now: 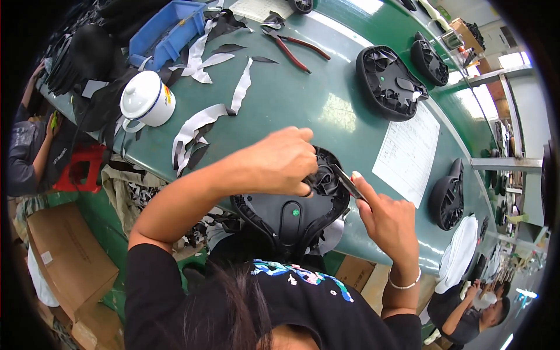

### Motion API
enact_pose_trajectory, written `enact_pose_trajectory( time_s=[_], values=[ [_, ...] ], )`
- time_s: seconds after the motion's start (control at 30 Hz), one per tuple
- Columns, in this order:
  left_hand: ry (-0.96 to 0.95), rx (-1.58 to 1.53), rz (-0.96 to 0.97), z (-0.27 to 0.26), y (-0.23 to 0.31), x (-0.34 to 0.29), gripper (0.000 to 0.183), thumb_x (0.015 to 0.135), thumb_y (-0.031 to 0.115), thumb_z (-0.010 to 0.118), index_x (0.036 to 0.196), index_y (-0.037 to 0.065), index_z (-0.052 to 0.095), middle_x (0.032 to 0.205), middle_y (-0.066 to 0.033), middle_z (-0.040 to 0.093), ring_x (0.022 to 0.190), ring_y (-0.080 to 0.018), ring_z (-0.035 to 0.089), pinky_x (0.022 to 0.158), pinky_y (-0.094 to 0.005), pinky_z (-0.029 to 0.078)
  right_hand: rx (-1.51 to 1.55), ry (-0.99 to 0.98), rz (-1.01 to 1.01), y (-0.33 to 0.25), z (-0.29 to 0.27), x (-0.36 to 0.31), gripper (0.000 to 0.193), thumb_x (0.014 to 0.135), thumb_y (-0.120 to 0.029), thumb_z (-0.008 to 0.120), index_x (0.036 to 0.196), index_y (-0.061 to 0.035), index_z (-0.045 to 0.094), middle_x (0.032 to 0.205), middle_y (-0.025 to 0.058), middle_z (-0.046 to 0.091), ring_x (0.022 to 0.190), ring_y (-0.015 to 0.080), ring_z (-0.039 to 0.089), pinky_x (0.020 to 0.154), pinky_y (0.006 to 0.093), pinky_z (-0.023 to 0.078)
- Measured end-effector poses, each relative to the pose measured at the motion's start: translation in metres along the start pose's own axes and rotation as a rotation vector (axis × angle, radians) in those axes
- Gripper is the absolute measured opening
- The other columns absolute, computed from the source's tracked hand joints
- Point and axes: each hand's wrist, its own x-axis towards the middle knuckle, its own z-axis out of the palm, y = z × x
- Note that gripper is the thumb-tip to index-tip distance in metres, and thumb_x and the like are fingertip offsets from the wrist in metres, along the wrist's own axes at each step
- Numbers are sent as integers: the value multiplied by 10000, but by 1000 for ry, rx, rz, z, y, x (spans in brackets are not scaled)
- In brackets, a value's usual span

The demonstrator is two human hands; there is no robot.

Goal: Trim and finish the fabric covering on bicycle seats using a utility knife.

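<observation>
A black bicycle saddle (263,211) lies upside down at the table's near edge, with a round green sticker on its underside. My left hand (287,164) is closed over its far side, pinching the black cover material (319,178) gathered there. My right hand (389,224) grips a slim, flat metal tool (349,185), which looks like a knife. Its tip points into the bunched material beside my left fingers. My left fingertips are partly hidden.
Red-handled cutting pliers (297,46), black and white scraps (195,125), a white enamel mug (149,100) and a blue bin (167,32) occupy the green table. Another upturned saddle (389,83) and a paper sheet (406,153) lie right. Other people work on both sides.
</observation>
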Motion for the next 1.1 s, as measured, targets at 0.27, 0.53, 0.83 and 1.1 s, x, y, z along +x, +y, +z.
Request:
enact_pose_trajectory(
  time_s=[0.27,0.53,0.83,1.1],
  values=[
    [967,-1771,-73,-28,-14,-15,248,839,180,588,619,72,552,698,-32,558,693,-161,488,665,-275,389,125,-56,152,-34,13,-46,513,866,-187,580,1348,-83,440,625,132,594,518,316,560,476,408,372],
    [1201,-1014,-395,-26,-30,-31,112,842,145,581,852,34,577,861,6,561,799,-165,519,802,-344,453,751,-18,329,-44,38,-62,522,865,-158,621,1339,-72,420,930,187,669,683,311,661,610,378,504],
    [878,-1073,-640,-51,-76,1,267,900,288,574,878,26,619,780,-13,598,703,-56,499,647,-233,401,1010,792,589,22,40,1,301,832,-107,675,1074,-35,510,736,-6,486,592,63,491,499,207,403],
    [-244,-593,109,5,-19,35,297,937,268,468,1088,41,586,1231,-197,530,1062,-345,548,902,-439,427,896,1002,506,138,8,109,280,818,-165,685,1019,-30,545,720,5,503,585,80,483,547,207,391]
  ],
)
